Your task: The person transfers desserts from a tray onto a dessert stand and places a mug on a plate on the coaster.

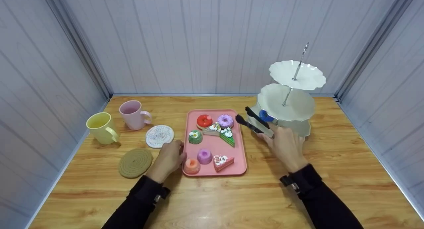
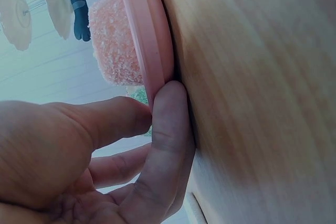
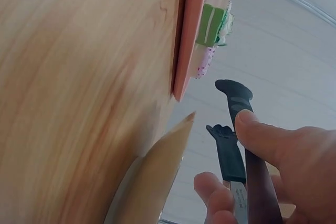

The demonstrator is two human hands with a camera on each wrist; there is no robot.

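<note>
I have the right hand reaching forward and leftward, sleeve trailing back to the near right, its thumb and fingers pinching the tongs from either side, the tips apart. My left hand comes in from the near left and pinches the near part of the tray's left rim between thumb and finger, just beside an orange cup cake. The tray lies flat mid-table.

Right by the tongs is the blue donut, on the bottom tier of the stand; the middle tier overhangs it and blocks a straight drop from above. On the tray I see a red donut, a purple donut and several cakes. White and brown coasters and two mugs sit left.

The tongs point away from me and left, toward the tray's far right corner, their long axis slanting that way. The tray's long axis runs front to back.
</note>
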